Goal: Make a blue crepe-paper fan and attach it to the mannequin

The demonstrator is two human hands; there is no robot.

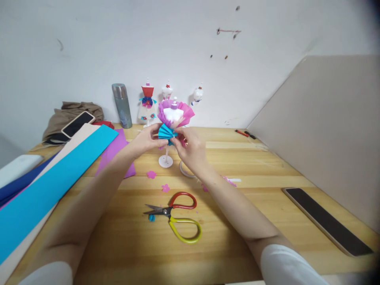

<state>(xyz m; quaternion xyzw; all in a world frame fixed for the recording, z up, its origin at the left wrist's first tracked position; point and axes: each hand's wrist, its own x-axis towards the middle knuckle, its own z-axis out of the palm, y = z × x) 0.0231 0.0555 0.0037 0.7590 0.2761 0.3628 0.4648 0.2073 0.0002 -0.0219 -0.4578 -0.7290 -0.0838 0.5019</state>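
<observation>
A small white dress-form mannequin (173, 115) stands upright on a round white base (165, 161), with pleated purple and pink paper (187, 114) around its shoulders. In front of its waist is a blue pleated paper fan (166, 132). From the left, my left hand (147, 139) pinches the fan's edge between thumb and fingers. My right hand (190, 147) closes on its gathered right end, against the mannequin. Exactly how the fan meets the waist is hidden by my fingers. Nearer me, scissors (166, 211) with one red and one yellow handle lie partly spread.
Pink paper flowers (151, 174) and a tape roll (186, 169) lie around the base. Blue paper sheets (74, 174) cover the left side. Behind stand a thermos (122, 106) and several mannequins, one in red (147, 99). A dark flat phone (325, 219) lies right.
</observation>
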